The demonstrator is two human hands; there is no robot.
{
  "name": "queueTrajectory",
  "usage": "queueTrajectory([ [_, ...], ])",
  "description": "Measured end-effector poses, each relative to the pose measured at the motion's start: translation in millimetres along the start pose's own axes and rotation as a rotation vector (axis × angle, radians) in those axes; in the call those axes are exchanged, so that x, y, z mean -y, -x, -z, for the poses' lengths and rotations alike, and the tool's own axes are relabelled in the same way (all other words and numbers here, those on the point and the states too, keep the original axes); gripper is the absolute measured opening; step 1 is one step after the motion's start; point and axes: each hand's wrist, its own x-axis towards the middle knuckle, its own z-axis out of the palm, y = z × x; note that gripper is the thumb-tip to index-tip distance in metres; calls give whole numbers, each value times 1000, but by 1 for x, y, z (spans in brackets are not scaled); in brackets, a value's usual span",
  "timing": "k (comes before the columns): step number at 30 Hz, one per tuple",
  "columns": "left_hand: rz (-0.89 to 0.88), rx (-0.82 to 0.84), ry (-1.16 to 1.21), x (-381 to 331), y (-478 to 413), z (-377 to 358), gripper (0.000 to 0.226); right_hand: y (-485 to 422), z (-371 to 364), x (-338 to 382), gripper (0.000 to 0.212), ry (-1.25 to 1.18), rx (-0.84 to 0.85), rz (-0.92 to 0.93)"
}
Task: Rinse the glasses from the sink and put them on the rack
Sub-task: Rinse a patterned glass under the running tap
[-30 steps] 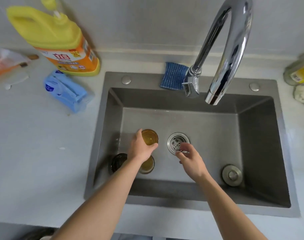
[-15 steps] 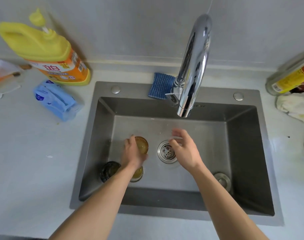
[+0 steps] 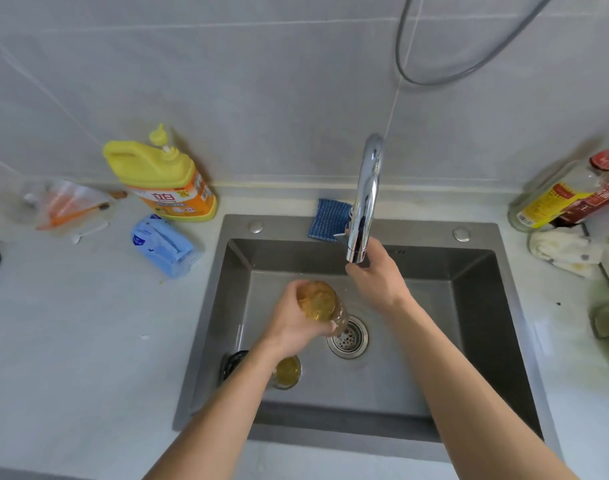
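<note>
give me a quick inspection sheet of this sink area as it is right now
surface: pale countertop around a steel sink; drain strainer in the basin floor
job's things: amber glass tipped over the drain; second amber glass and a dark glass standing in the basin; no rack in view
clutter: yellow detergent jug, blue packet, blue scrub pad, plastic bag with utensils, bottles and a cloth at right
hands: left hand holds the tipped amber glass; right hand at the faucet spout
cables: grey hose or cable looping on the wall
surroundings: grey tiled wall
</note>
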Motion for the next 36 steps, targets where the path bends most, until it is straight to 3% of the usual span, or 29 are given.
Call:
queueTrajectory([
  [4, -37, 68, 153, -11, 5, 4, 95, -7, 10, -11, 54, 193, 69, 41],
  [8, -73, 160, 379, -15, 6, 1, 104, 18, -9, -22, 41, -62, 51, -69],
  [11, -50, 159, 529, -17, 6, -11, 103, 45, -20, -27, 59, -316, 81, -270],
  [13, -39, 142, 599, -22, 6, -21, 87, 56, -28, -32, 61, -429, 46, -305],
  [16, -62, 108, 599, -32, 9, -34, 22, 65, -46, -33, 60, -469, -5, -250],
  [17, -75, 84, 592, -35, 11, -38, 11, 66, -52, -37, 69, -458, -17, -232],
  [20, -76, 22, 586, -36, 11, -49, 32, 60, -50, -39, 87, -426, -56, -204],
  [23, -112, 19, 619, -36, 12, -52, 21, 46, -39, -27, 70, -487, -73, -203],
  [27, -67, 74, 659, -39, 6, -42, 76, 40, -41, -20, 69, -467, -98, -192],
  [30, 22, 76, 697, -45, 0, -34, 68, 49, -46, -29, 71, -546, -23, -146],
  [32, 57, 61, 715, -44, -1, -34, 62, 51, -42, -34, 59, -653, 39, -100],
  [36, 145, 99, 757, -35, 2, -34, 73, 51, -21, -33, 41, -611, 25, -102],
])
